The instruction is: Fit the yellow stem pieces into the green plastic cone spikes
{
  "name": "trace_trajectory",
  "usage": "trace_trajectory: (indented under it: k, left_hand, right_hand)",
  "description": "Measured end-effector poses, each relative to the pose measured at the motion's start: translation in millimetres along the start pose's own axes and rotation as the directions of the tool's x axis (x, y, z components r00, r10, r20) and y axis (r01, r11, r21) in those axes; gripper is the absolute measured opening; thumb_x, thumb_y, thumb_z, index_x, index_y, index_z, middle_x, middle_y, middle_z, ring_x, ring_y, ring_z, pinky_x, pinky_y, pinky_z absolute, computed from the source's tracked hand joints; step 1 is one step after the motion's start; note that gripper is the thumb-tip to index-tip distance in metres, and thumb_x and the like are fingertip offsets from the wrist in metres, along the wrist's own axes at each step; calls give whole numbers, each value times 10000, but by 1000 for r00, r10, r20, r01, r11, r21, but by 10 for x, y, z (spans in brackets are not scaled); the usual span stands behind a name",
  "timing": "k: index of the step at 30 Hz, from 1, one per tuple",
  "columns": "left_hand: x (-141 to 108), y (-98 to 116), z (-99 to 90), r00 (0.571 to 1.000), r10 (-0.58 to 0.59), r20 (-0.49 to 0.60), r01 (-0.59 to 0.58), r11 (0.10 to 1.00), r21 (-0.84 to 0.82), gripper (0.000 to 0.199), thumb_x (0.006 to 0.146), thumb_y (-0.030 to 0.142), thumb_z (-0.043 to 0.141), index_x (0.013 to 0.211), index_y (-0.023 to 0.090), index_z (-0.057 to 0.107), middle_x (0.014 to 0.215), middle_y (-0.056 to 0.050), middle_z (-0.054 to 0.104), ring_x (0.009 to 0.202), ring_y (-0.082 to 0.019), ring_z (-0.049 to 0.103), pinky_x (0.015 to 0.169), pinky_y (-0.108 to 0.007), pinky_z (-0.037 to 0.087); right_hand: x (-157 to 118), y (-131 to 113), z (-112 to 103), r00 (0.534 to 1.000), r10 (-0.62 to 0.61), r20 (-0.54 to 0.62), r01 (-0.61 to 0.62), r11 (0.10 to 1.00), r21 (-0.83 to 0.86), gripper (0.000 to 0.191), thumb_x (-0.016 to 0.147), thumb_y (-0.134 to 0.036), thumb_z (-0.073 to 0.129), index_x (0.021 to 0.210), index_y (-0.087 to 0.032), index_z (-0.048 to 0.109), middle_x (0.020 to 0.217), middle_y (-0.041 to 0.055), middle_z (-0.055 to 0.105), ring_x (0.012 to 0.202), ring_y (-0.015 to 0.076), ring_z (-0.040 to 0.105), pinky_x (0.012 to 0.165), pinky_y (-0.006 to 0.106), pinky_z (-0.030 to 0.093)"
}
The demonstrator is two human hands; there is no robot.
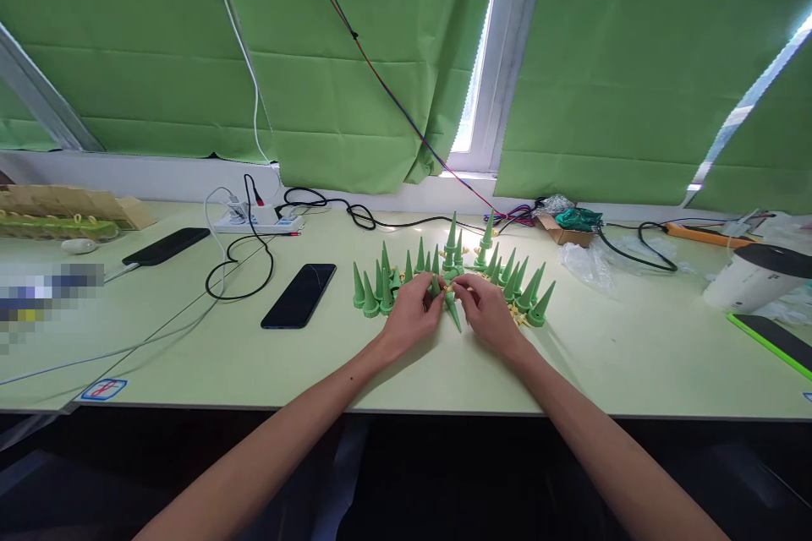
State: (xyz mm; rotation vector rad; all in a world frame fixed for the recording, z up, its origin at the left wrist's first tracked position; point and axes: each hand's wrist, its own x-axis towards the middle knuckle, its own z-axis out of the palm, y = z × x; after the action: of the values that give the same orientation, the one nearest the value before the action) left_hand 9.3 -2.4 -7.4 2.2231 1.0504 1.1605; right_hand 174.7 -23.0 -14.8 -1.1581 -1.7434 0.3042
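Several green cones (pixel 370 297) with ringed bases stand in a cluster on the pale table, with small yellow star-shaped pieces (pixel 518 317) among them. My left hand (pixel 415 308) is at the near side of the cluster, its fingers pinched around a green cone (pixel 435 286). Close beside it, my right hand (pixel 487 308) pinches a small yellow piece (pixel 449 288), partly covered by the fingertips. Between the hands another green cone (pixel 453 313) lies tilted, its tip pointing toward me.
A black phone (pixel 299 296) lies left of the cones, and another (pixel 166 247) farther left. A power strip (pixel 257 221) with cables sits at the back. On the right are a small cardboard box (pixel 567 232), plastic bags (pixel 587 265), a white cylinder (pixel 758 279) and a green-edged phone (pixel 774 342).
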Motion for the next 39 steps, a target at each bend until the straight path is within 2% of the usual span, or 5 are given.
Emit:
trace_trajectory:
  k: [20,33,39]
  left_hand:
    - [1,-21,2,1000,-18,15,19,998,-53,88,880,239,523,915,189,585,717,20,572,567,-103,495,539,-241,383]
    - [-1,-24,6,998,55,35,-56,998,1,93,880,212,520,907,177,602,795,-12,607,617,-118,510,571,-259,404]
    - [-5,-26,6,997,56,56,-56,998,5,102,882,215,513,912,175,602,791,-13,597,628,-123,506,578,-263,410]
  right_hand:
    - [-2,-25,-8,996,79,34,-80,996,47,225,949,-311,473,866,-180,636,739,32,621,603,151,508,565,275,374]
    - [4,29,24,997,70,15,-69,997,-42,349,970,-362,440,662,-198,460,598,-25,447,554,126,362,553,273,290]
    - [3,72,34,997,69,22,-67,994,-88,410,978,-397,410,615,-207,400,567,-19,438,547,134,366,552,284,270]
